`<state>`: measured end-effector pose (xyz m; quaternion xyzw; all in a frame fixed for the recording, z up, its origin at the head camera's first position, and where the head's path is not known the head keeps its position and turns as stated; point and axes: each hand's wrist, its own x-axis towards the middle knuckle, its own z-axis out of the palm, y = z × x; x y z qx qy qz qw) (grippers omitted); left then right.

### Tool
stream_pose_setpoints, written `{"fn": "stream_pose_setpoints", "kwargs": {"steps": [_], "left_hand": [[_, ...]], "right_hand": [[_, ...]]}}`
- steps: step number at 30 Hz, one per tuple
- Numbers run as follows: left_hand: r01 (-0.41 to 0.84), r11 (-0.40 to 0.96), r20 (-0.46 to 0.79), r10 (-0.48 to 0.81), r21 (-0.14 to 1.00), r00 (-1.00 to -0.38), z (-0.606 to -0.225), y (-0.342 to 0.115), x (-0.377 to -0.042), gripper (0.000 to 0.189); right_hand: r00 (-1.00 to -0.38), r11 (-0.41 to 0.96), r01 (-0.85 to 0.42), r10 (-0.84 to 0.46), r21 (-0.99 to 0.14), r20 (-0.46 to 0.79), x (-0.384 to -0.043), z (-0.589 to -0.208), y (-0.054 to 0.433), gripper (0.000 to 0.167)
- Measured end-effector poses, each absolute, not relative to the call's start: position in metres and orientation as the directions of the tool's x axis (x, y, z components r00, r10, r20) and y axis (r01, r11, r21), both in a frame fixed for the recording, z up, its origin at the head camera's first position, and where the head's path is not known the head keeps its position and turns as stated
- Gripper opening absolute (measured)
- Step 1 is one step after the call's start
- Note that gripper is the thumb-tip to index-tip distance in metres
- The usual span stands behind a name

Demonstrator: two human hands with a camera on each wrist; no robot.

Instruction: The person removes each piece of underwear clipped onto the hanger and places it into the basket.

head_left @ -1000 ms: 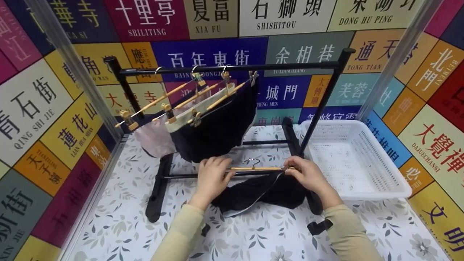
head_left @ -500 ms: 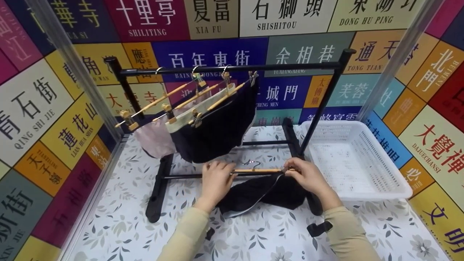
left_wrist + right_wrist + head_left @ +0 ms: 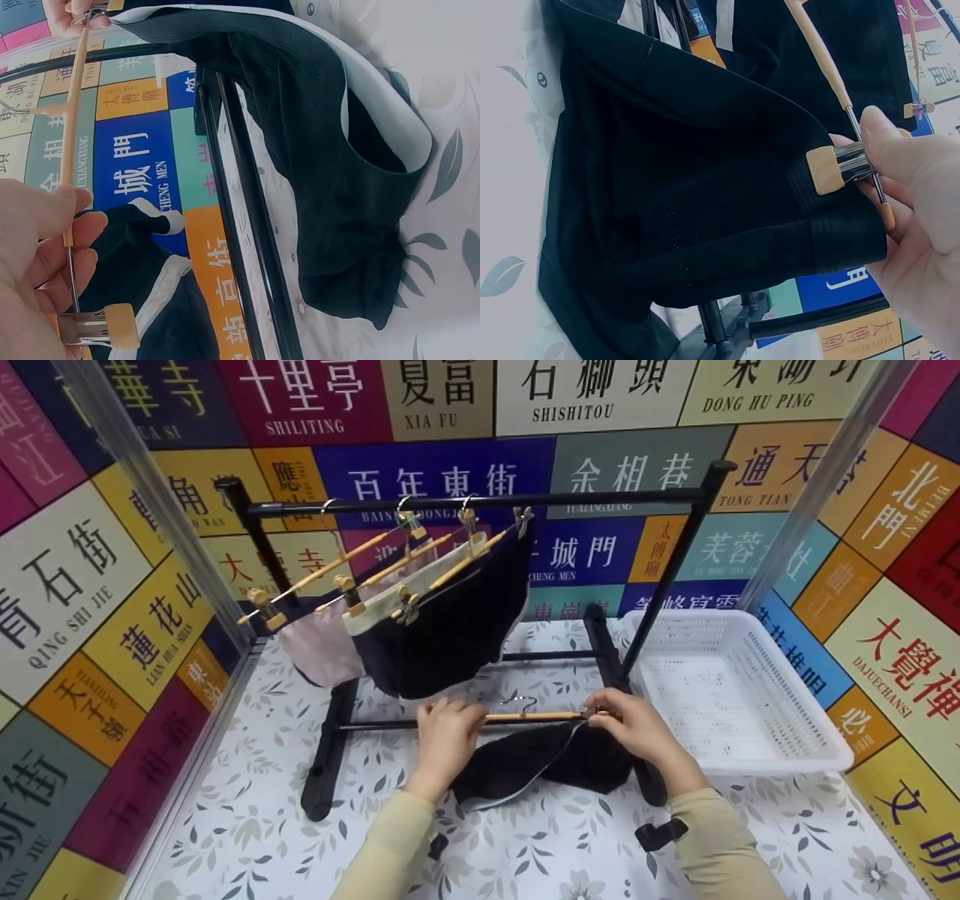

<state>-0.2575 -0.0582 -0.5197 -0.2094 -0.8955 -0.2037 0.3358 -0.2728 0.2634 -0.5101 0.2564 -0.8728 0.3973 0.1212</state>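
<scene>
Both hands hold a wooden clip hanger (image 3: 532, 717) level over the low front bar of a rack. The left hand (image 3: 450, 739) grips its left end, thumb and fingers round the rod in the left wrist view; the clip (image 3: 120, 326) there has no cloth of the held garment in it. At the other end, the right hand (image 3: 636, 727) pinches the metal clip (image 3: 826, 171), whose wooden pad lies on the edge of black shorts with white trim (image 3: 517, 765). The shorts sag below the hanger, their left part hanging loose.
A black clothes rack (image 3: 570, 498) stands on the floral tabletop (image 3: 247, 840). Hangers with pink and dark garments (image 3: 457, 637) hang on its left half, above the left hand. A white plastic basket (image 3: 712, 697) stands to the right.
The left hand has shifted slightly right, and the hanger sits a little lower. The right hand keeps its hold at the clip.
</scene>
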Motion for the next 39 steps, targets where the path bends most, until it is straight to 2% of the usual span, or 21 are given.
{"fn": "stream_pose_setpoints", "kwargs": {"steps": [9,17,23,31,35,39], "left_hand": [[0.511,0.821,0.690,0.216,0.254,-0.690,-0.521,-0.057,-0.257,0.004],[0.497,0.825,0.684,0.199,0.270,-0.702,-0.523,-0.057,-0.256,0.005],[0.470,0.834,0.648,0.190,0.290,-0.738,-0.524,-0.058,-0.256,0.004],[0.466,0.832,0.636,0.188,0.301,-0.748,-0.525,-0.059,-0.256,0.005],[0.465,0.830,0.632,0.187,0.308,-0.752,-0.525,-0.060,-0.256,0.005],[0.468,0.827,0.632,0.187,0.312,-0.752,-0.524,-0.060,-0.256,0.005]], "right_hand": [[-0.856,0.554,-0.515,-0.371,-0.654,0.360,-0.272,-0.505,0.265,0.024],[-0.845,0.547,-0.532,-0.387,-0.647,0.368,-0.271,-0.501,0.268,0.036],[-0.811,0.669,-0.578,-0.406,-0.468,0.421,-0.267,-0.494,0.269,0.034],[-0.692,0.725,-0.659,-0.479,-0.201,0.540,-0.270,-0.492,0.265,0.022],[-0.656,0.730,-0.666,-0.478,-0.151,0.584,-0.272,-0.495,0.265,0.022],[-0.633,0.720,-0.678,-0.469,-0.148,0.617,-0.271,-0.496,0.264,0.023]]}}
